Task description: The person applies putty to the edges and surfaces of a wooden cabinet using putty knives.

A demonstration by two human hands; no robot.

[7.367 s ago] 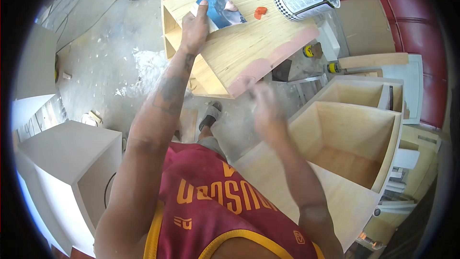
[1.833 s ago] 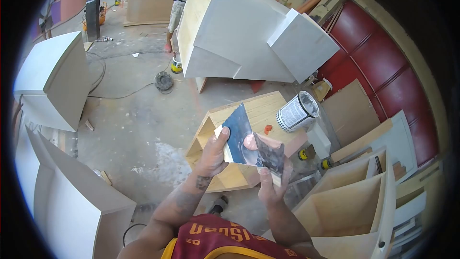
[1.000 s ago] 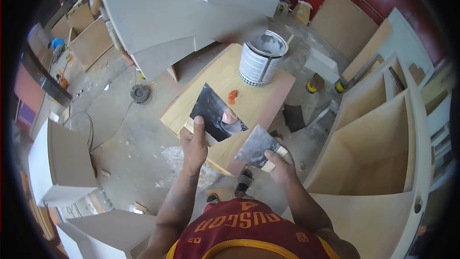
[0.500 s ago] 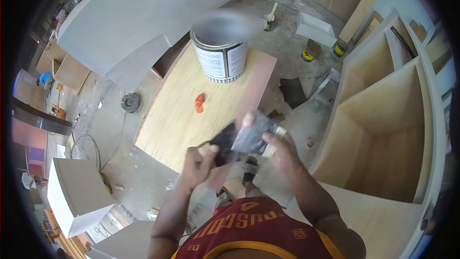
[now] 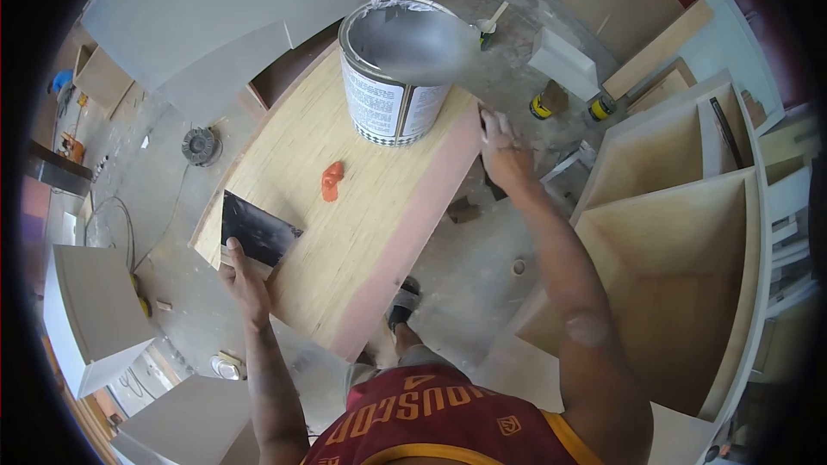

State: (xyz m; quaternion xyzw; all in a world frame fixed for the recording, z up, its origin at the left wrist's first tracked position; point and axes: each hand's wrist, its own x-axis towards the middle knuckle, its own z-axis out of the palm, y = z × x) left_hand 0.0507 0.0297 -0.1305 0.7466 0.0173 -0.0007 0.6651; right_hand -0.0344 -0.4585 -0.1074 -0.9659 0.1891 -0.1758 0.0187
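Observation:
My left hand (image 5: 247, 286) grips a wide dark scraper plate (image 5: 258, 231) by its pale edge, over the left part of the wooden panel (image 5: 301, 254). My right hand (image 5: 510, 158) is closed at the panel's right edge, by the upper end of the pink filler strip (image 5: 422, 207); the smaller scraper in it is mostly hidden, with only a thin dark edge showing. An orange-red blob (image 5: 331, 181) lies on the panel. Behind it stands a large open metal can (image 5: 383, 103) with a white label.
Open wooden cabinet (image 5: 680, 232) at right; grey-white cabinet (image 5: 215, 9) at top left. Small yellow-black cans (image 5: 540, 107) and a white box (image 5: 564, 60) are on the floor beyond the panel. A coiled cable (image 5: 201, 146) and white units (image 5: 99, 319) lie at left.
My hands have moved apart from where the two scrapers met: the left one leftward with its plate, the right one up to the panel's far right edge. The view has shifted closer to the panel.

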